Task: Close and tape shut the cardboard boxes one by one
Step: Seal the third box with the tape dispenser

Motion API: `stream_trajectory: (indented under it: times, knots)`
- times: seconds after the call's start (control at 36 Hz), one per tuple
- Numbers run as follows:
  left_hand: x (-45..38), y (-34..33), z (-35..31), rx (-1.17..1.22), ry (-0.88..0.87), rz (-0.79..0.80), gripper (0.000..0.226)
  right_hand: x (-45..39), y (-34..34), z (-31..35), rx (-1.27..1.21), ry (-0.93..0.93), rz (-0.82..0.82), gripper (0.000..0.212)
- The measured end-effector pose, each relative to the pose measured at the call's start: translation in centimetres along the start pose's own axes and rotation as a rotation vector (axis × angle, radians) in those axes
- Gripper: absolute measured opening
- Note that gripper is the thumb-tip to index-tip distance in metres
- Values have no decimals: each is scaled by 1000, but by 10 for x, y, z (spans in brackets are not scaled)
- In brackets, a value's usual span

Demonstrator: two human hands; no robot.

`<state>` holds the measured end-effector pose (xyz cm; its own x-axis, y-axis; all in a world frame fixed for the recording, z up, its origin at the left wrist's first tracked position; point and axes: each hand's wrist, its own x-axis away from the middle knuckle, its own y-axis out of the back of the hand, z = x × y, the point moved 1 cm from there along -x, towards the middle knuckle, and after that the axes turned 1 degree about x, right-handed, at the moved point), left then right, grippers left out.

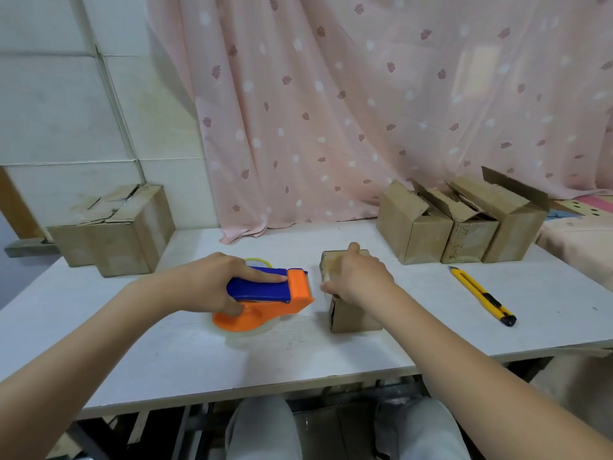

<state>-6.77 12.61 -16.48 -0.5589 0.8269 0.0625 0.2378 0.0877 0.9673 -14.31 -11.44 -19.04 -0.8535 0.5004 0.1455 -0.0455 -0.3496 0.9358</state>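
A small cardboard box point(351, 318) stands on the white table point(232, 353) in front of me. My right hand point(356, 277) lies on its top, fingers curved over the closed flaps. Left of the box lies an orange and blue tape dispenser point(282, 297) on its side. My left hand point(212, 280) grips its blue handle, index finger stretched along the top, thumb against the orange body. The dispenser's front end sits a short way from the box's left side.
Three open cardboard boxes point(461, 220) stand in a row at the back right. Larger taped boxes point(116, 230) sit at the back left. A yellow utility knife point(481, 295) lies to the right. A pink curtain point(331, 111) hangs behind.
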Motion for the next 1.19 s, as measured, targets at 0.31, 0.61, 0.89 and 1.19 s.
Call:
stream_trajectory:
  times: [0.31,0.61,0.89,1.19]
  knots:
    - [1,-1,6,29,-4,-45,82,4,30,-11,-263,21,83,89]
    - [3,-4,-5,48,-15,-58,85,3,37,-45,-665,-5,143,69]
    - [-13,-6,-17,48,-72,-32,89,6,11,-94,-980,70,325,17]
    - [-27,-5,-20,28,-42,-1,83,16,23,-72,-213,425,-45,51]
